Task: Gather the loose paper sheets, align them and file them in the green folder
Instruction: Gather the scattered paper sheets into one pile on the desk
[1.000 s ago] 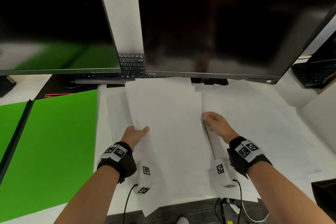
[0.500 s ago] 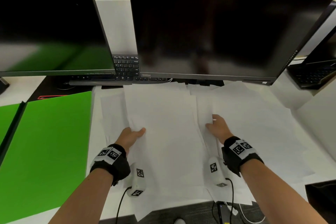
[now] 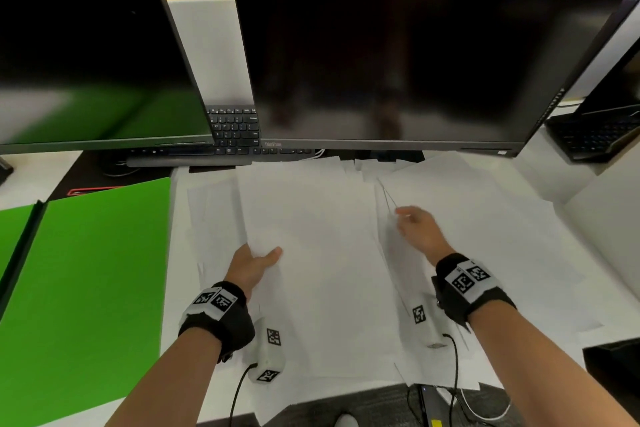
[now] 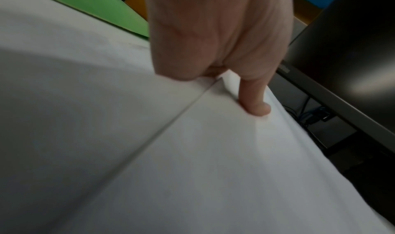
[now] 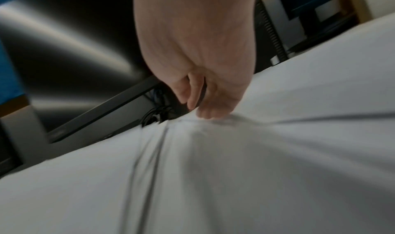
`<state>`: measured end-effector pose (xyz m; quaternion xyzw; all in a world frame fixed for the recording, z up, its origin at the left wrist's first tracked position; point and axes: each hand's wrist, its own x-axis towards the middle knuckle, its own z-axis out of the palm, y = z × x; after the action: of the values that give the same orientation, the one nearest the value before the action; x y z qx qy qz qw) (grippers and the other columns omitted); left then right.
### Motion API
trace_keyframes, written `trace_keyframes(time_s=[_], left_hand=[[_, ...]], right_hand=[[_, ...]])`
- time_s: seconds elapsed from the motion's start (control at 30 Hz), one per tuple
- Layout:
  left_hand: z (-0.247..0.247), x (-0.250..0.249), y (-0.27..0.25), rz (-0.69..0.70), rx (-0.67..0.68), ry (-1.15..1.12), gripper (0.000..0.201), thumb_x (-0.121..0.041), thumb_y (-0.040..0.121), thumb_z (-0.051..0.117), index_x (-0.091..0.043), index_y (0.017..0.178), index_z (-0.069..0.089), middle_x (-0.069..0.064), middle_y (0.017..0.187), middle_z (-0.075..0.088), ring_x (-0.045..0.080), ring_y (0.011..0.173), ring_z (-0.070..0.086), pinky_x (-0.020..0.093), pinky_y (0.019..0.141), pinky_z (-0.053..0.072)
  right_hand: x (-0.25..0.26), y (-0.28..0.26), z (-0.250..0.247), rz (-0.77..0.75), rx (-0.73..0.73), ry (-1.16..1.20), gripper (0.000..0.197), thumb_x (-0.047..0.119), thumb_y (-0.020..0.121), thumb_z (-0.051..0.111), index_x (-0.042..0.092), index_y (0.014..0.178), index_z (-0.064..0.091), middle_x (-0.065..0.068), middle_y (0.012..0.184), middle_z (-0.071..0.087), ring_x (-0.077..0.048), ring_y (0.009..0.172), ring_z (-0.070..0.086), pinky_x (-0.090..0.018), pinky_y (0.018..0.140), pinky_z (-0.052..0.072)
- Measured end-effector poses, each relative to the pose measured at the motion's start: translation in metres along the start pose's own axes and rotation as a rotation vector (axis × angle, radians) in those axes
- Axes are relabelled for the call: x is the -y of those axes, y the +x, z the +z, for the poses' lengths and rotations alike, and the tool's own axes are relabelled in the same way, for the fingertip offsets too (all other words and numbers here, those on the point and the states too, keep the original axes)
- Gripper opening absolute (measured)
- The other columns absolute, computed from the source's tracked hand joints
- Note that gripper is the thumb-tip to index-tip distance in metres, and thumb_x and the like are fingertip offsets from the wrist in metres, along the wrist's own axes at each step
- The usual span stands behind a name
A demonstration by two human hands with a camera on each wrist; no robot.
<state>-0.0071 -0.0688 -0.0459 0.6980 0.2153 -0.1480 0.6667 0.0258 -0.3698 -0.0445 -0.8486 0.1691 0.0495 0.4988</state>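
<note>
Several white paper sheets overlap across the desk. The open green folder (image 3: 86, 270) lies flat to their left, and its edge shows in the left wrist view (image 4: 102, 6). My left hand (image 3: 259, 256) grips the left edge of the centre sheet (image 3: 318, 253); the thumb (image 4: 256, 106) lies on top and the fingers are hidden under the paper. My right hand (image 3: 403, 217) pinches the raised left edge of a right-hand sheet (image 3: 485, 236), its fingers (image 5: 198, 106) curled down onto the paper.
Two dark monitors (image 3: 398, 45) stand low over the back of the desk with a keyboard (image 3: 235, 128) beneath them. A laptop (image 3: 595, 135) sits at the far right. Cables (image 3: 453, 392) hang at the near desk edge.
My right hand left the centre sheet's right edge, moved farther away and rightward, and lifted the neighbouring sheet's edge. My left hand kept its hold on the centre sheet.
</note>
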Motion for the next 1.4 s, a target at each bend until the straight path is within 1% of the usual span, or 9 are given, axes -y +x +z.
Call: trace_keyframes(time_s=[0.17,0.33,0.43,0.53,0.67,0.83,1.07,1.23,1.4], left_hand=[[0.001,-0.004,0.001,0.041,0.039,-0.012,0.039,-0.009,0.086,0.063,-0.008,0.123,0.055,0.012,0.119,0.062,0.029,0.111,0.058,0.044,0.104,0.042],[0.003,-0.008,0.0,-0.002,0.119,-0.025,0.03,-0.015,0.09,0.057,-0.01,0.12,0.056,0.012,0.119,0.063,0.03,0.114,0.058,0.045,0.105,0.04],[0.009,-0.007,0.0,-0.049,0.134,-0.029,0.035,-0.026,0.092,0.054,-0.006,0.12,0.059,0.014,0.116,0.065,0.03,0.111,0.06,0.042,0.102,0.043],[0.014,-0.007,0.002,-0.047,0.07,-0.023,0.044,-0.033,0.09,0.056,-0.006,0.125,0.056,0.012,0.123,0.063,0.029,0.116,0.057,0.042,0.106,0.04],[0.024,-0.01,0.002,-0.065,0.119,-0.066,0.043,-0.03,0.092,0.053,-0.007,0.128,0.054,0.012,0.126,0.061,0.029,0.118,0.056,0.044,0.108,0.039],[0.027,-0.013,-0.004,-0.071,0.163,-0.07,0.036,-0.03,0.093,0.051,-0.008,0.121,0.058,0.011,0.115,0.065,0.026,0.104,0.061,0.036,0.088,0.049],[0.029,-0.007,-0.004,-0.082,0.087,-0.077,0.042,-0.031,0.092,0.054,-0.007,0.127,0.054,0.013,0.124,0.062,0.03,0.116,0.056,0.044,0.105,0.041],[0.027,-0.007,-0.005,-0.108,0.093,-0.086,0.042,-0.031,0.092,0.053,-0.008,0.127,0.055,0.013,0.125,0.062,0.03,0.117,0.056,0.045,0.105,0.041],[0.009,-0.011,-0.008,-0.158,0.201,-0.115,0.027,-0.029,0.094,0.048,-0.011,0.109,0.062,0.005,0.094,0.074,0.023,0.093,0.065,0.036,0.077,0.051]], right_hand=[[-0.03,0.027,-0.057,0.149,-0.258,-0.295,0.038,0.004,0.091,0.047,0.004,0.128,0.051,-0.025,0.134,0.044,-0.04,0.122,0.044,-0.041,0.105,0.037],[-0.048,0.032,-0.091,0.351,-0.289,-0.519,0.083,0.038,0.077,0.071,0.01,0.143,0.028,-0.021,0.142,0.032,-0.038,0.133,0.03,-0.05,0.109,0.027],[-0.056,0.04,-0.106,0.416,-0.288,-0.606,0.108,0.06,0.062,0.074,0.017,0.144,0.018,-0.018,0.145,0.028,-0.036,0.137,0.024,-0.056,0.111,0.019],[-0.062,0.045,-0.111,0.418,-0.237,-0.596,0.116,0.066,0.057,0.073,0.017,0.145,0.014,-0.018,0.144,0.027,-0.037,0.136,0.024,-0.058,0.11,0.023],[-0.057,0.044,-0.109,0.444,-0.204,-0.677,0.115,0.073,0.055,0.069,0.011,0.141,0.024,-0.017,0.144,0.025,-0.035,0.136,0.023,-0.053,0.111,0.022],[-0.058,0.045,-0.11,0.416,-0.265,-0.696,0.113,0.076,0.052,0.068,0.004,0.132,0.034,-0.018,0.136,0.034,-0.037,0.129,0.032,-0.051,0.107,0.029],[-0.054,0.045,-0.114,0.437,-0.134,-0.633,0.118,0.068,0.06,0.071,0.003,0.142,0.016,-0.021,0.143,0.031,-0.039,0.133,0.032,-0.051,0.109,0.03],[-0.043,0.034,-0.088,0.365,-0.126,-0.458,0.097,0.051,0.075,0.069,-0.005,0.138,0.022,-0.024,0.141,0.032,-0.039,0.13,0.037,-0.045,0.105,0.034],[-0.041,0.033,-0.076,0.211,-0.124,-0.226,0.049,0.016,0.09,0.057,-0.004,0.131,0.04,-0.023,0.134,0.048,-0.035,0.117,0.05,-0.035,0.092,0.04]])
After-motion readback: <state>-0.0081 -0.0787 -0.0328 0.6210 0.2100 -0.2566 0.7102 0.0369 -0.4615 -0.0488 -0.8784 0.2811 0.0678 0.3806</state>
